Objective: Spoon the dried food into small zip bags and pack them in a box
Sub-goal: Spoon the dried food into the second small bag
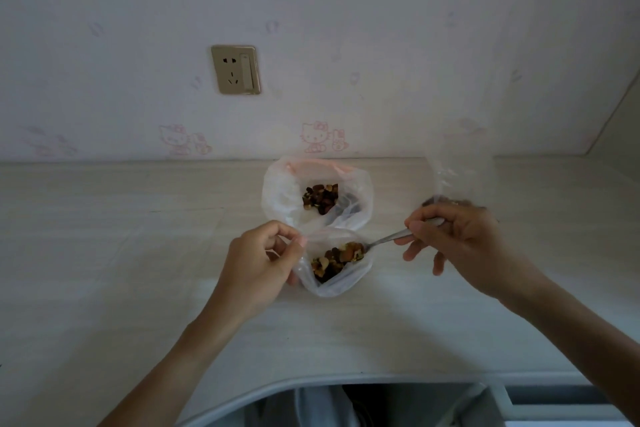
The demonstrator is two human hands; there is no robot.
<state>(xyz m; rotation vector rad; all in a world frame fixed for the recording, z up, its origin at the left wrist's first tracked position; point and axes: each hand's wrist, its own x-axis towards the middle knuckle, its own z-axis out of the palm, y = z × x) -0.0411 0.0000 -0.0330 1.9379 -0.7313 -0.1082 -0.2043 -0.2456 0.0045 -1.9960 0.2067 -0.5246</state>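
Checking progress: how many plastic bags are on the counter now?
3: large supply bag by the wall, small bag being filled, another clear bag behind the right hand.

Pale wood-grain tabletop [104,253] against white cartoon-print wall [346,10], beige wall socket [236,69] mounted. Left hand [263,260] pinching rim of small clear zip bag [332,282], mouth held open. Right hand [460,243] gripping metal spoon [388,239], bowl loaded with mixed dried food [349,251] at bag mouth. Larger clear plastic bag [287,191] just behind, part-filled. Third clear bag [457,163] upright behind right hand.

Clear bags [332,282] (brown mix); gold socket [236,70].
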